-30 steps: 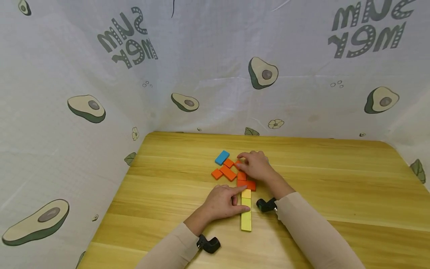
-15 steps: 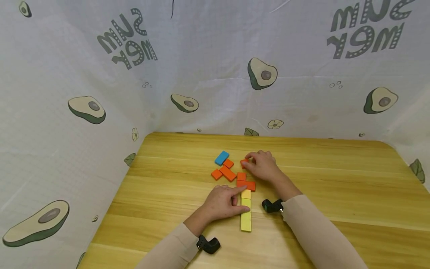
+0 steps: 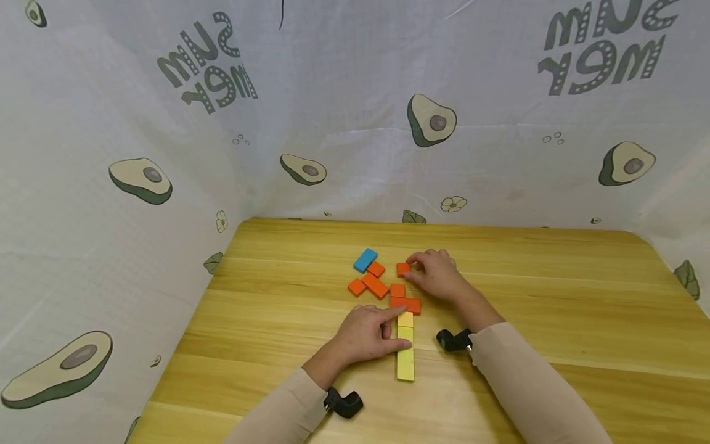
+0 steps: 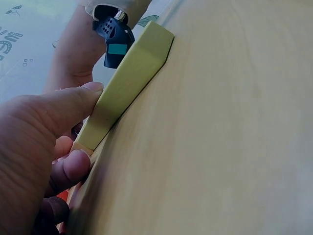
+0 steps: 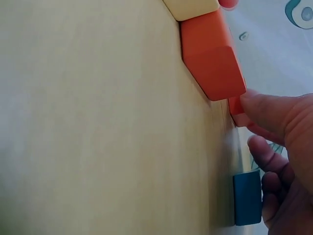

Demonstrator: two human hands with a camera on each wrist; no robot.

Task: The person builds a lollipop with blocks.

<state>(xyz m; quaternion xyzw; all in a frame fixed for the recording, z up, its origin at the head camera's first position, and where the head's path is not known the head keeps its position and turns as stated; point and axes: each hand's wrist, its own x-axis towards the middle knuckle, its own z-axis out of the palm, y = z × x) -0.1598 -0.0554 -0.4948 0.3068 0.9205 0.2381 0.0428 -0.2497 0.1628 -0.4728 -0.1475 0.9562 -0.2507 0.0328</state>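
My left hand [image 3: 363, 333] lies along a row of blocks. Its extended index finger reaches the orange-red rectangular block [image 3: 413, 306], and its thumb rests on the long yellow block [image 3: 405, 364]. A short pale-yellow block [image 3: 405, 319] sits between those two; the other left fingers are bent beside the row. Beyond the row, my right hand [image 3: 438, 274] pinches the right side of a small orange square block [image 3: 403, 269] between thumb and index finger. Another orange square block [image 3: 397, 290] adjoins the orange-red one. The right wrist view shows a blue block [image 5: 247, 198] close to the bent right fingers.
Left of the right hand, a blue rectangular block [image 3: 365, 260] lies near an orange square. An orange rectangular block [image 3: 375, 286] touches a further orange square [image 3: 357, 287]. The wooden table [image 3: 554, 296] meets a pale avocado-print curtain [image 3: 355, 92] at its back.
My right hand has shifted right with the small orange square block, moving it away from the other orange pieces; its fingers now cover less of it. The left hand stays in place.
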